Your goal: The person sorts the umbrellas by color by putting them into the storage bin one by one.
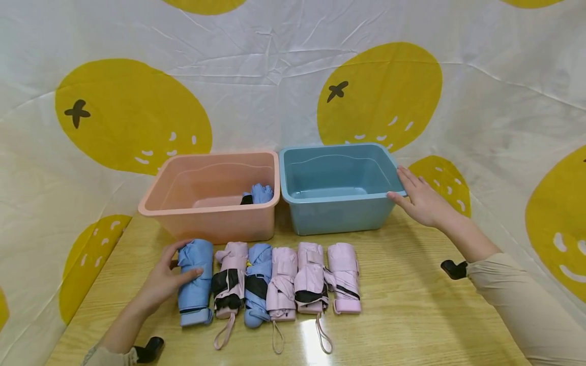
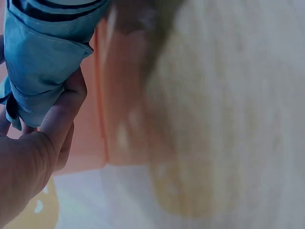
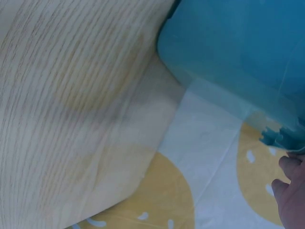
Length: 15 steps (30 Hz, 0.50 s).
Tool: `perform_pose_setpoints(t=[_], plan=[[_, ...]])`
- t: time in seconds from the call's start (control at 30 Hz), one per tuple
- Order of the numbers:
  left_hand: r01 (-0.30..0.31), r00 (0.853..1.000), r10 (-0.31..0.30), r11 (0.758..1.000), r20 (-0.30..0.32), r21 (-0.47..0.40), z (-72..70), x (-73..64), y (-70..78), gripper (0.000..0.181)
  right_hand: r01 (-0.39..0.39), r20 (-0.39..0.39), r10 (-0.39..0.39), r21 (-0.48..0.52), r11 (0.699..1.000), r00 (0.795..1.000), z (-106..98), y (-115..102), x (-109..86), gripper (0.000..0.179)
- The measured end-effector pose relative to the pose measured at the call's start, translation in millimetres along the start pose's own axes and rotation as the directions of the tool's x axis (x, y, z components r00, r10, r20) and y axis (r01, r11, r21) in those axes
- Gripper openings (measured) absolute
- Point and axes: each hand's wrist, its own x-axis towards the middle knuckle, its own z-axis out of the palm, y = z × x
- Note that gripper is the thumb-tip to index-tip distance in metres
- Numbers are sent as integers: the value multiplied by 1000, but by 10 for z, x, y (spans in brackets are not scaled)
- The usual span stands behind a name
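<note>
My left hand holds a folded blue umbrella at the left end of a row on the table, thumb across its front and fingers at its far left side. In the left wrist view, the fingers curve round the blue umbrella. My right hand rests on the right front corner of a blue plastic bin, its fingers nearly straight along the rim. Just a few fingertips of the right hand appear at the bin's edge in the right wrist view.
Beside the held umbrella lie a pink umbrella, another blue umbrella and several more pink ones. A pink bin stands left of the blue bin, with a blue umbrella inside. Behind hangs a white cloth with yellow fruit shapes.
</note>
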Motion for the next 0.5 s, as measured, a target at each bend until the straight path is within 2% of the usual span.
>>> perform_pose_setpoints(t=[0.23, 0.5], plan=[[-41, 999, 39, 997, -23, -66, -115, -25, 185, 82, -1, 2, 1, 7, 1000, 1000, -5, 0, 1, 87], [-108, 991, 96, 985, -92, -134, -207, -36, 454, 83, 1, 2, -1, 2, 1000, 1000, -8, -9, 5, 87]])
